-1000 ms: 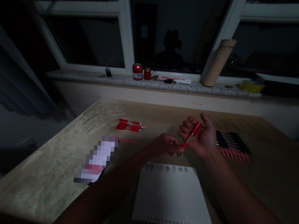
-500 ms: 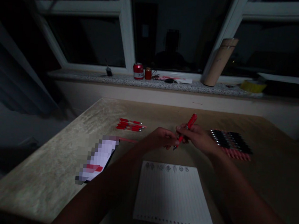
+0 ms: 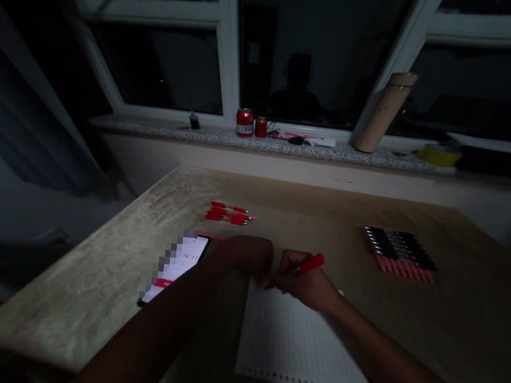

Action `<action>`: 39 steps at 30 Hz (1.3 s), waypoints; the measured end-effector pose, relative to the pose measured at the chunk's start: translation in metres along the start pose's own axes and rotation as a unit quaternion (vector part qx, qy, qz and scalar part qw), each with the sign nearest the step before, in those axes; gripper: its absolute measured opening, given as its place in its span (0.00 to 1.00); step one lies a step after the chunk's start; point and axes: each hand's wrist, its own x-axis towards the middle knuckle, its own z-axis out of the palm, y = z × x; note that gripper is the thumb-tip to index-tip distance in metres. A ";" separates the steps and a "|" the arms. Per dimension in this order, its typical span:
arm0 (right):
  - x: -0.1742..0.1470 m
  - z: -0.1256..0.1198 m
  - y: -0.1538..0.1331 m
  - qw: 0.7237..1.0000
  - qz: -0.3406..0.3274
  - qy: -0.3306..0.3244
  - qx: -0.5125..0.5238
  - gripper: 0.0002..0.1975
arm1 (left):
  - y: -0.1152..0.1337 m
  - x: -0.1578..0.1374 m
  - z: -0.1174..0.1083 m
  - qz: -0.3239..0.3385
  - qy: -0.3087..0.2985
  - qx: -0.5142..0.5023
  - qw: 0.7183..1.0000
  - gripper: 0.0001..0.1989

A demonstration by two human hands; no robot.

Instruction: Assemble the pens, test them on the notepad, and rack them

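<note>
My right hand (image 3: 304, 285) grips a red pen (image 3: 310, 263), its tip low over the top edge of a lined, hole-edged sheet of paper (image 3: 300, 344). Beside it, my left hand (image 3: 256, 255) is curled closed near the paper's upper left corner. Whether anything is inside its fingers is hidden. The small drawings along the top of the sheet are covered by my hands. Several red pens (image 3: 227, 214) lie in a small group farther back on the left.
A phone (image 3: 177, 271) with a lit screen lies left of my forearm on the table (image 3: 71, 294). Rows of black-and-red pens (image 3: 400, 252) lie at the right. The windowsill holds a red can (image 3: 245, 123), a small red jar (image 3: 261, 127) and a tall wooden-looking cylinder (image 3: 386, 112).
Both hands have moved down and toward me, from above the table to the paper's top edge. The left hand has let go of the red pen; the right still holds it, now tilted lower.
</note>
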 end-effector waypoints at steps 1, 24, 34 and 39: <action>0.001 0.006 0.007 1.000 -0.005 0.008 0.014 0.15 | -0.001 0.001 0.002 -0.004 -0.001 0.008 1.000 0.15; 0.003 0.011 0.034 0.999 -0.031 0.022 0.010 0.13 | -0.015 0.017 0.011 0.036 0.004 -0.015 0.999 0.14; 0.002 0.014 0.034 0.999 -0.014 0.041 0.029 0.13 | -0.014 0.015 0.009 0.034 -0.002 -0.021 0.999 0.14; 0.002 0.016 0.033 0.998 -0.046 0.045 -0.004 0.14 | -0.016 0.018 0.011 0.025 -0.002 -0.017 1.000 0.15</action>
